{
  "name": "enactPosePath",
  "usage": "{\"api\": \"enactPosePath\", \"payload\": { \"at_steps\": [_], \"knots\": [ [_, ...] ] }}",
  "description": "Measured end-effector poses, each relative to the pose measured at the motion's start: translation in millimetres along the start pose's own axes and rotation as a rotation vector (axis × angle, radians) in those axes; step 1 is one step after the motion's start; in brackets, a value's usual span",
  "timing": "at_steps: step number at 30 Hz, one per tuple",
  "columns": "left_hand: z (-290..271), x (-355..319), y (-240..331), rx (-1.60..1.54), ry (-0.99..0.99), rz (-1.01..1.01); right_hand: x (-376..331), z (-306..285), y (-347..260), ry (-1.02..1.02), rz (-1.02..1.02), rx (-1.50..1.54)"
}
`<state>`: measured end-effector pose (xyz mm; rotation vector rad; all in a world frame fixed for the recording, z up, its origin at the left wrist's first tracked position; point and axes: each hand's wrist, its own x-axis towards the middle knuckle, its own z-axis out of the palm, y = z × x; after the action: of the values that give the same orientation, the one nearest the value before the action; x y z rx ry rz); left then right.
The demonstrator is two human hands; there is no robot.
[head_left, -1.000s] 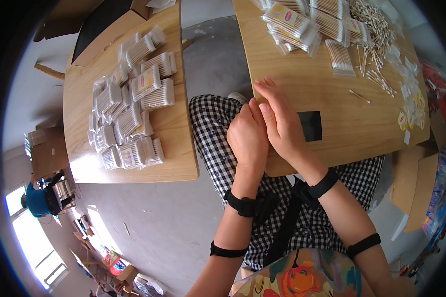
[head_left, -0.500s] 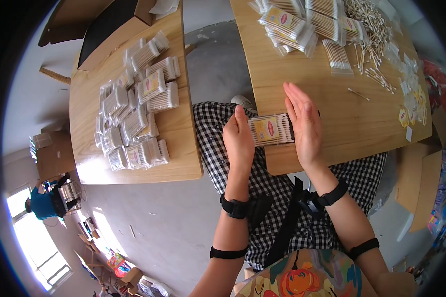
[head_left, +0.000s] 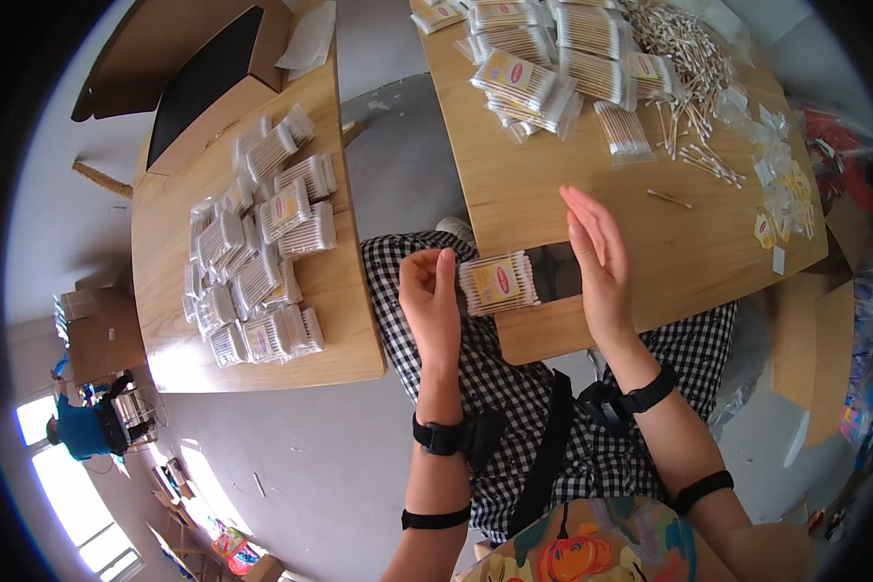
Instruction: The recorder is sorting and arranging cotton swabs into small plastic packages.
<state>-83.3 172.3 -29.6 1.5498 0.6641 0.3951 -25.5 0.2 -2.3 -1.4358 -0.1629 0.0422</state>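
A flat pack of cotton swabs (head_left: 498,283) with a yellow label lies over the near left corner of the right table. My left hand (head_left: 432,306) is at its left end, fingers curled and thumb raised, gripping that end; the exact hold is partly hidden. A flat black piece (head_left: 558,272) shows to the right of the pack. By the right end of this piece, my right hand (head_left: 603,272) stands on edge with straight fingers, holding nothing and apart from the pack. One loose cotton swab (head_left: 669,199) lies beyond my right hand.
Filled swab packs (head_left: 257,252) are heaped on the left table (head_left: 354,364), near an open cardboard box (head_left: 204,102). More packs (head_left: 514,78), a pile of loose swabs (head_left: 684,53) and yellow labels (head_left: 781,218) lie on the right table (head_left: 708,247). A person (head_left: 87,427) is far left.
My left hand has moved left with the swab pack, and its fingers have curled in. The black piece between the pack and my right hand is now exposed. The head view has shifted slightly.
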Motion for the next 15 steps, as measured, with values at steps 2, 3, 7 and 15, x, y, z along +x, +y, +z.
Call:
{"api": "enactPosePath", "payload": {
  "at_steps": [2, 3, 7, 15],
  "knots": [
    [-7, -6, 8, 0.027, 0.024, 0.021, 17, -31, -4, 0.102, -0.066, -0.163],
    [-7, -11, 14, 0.098, 0.043, 0.022, 28, -48, -2, 0.149, -0.135, -0.254],
    [-1, -16, 18, 0.179, 0.086, 0.077, 57, -115, -8, 0.223, -0.164, -0.634],
    [28, -41, 51, 0.469, 0.105, 0.484, 47, -174, -32, 0.007, -0.396, -1.307]
  ]
}}
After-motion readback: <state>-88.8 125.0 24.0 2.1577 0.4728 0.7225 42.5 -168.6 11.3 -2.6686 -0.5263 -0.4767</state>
